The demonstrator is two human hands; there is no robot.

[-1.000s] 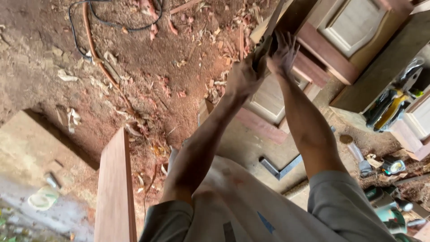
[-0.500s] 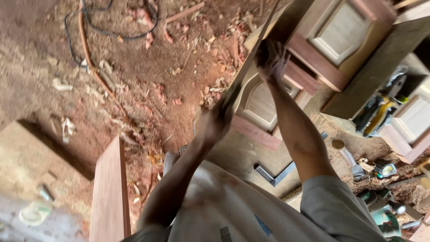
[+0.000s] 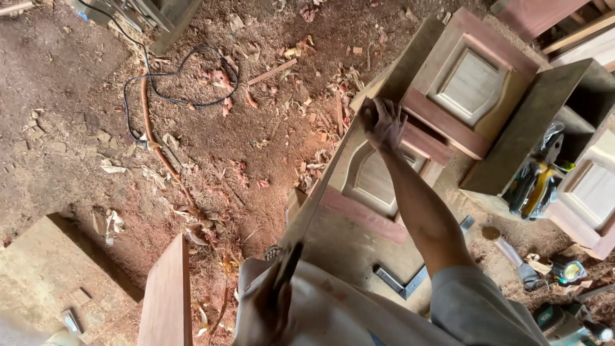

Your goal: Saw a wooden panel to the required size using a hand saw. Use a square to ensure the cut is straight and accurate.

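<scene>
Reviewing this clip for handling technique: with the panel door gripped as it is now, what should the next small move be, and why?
Probably steady the panel door flat on the workbench. The right hand grips its far end and the left hand its near edge, so the long side overhangs the shavings-strewn floor.

I see open dirt floor [image 3: 77, 96] at 9–11 o'clock, only a black cable [image 3: 182, 96] crossing. 1–3 o'clock blocked: panel doors [image 3: 471, 83], tool box [image 3: 544, 128]. Plank [image 3: 168, 295] at 7.
</scene>
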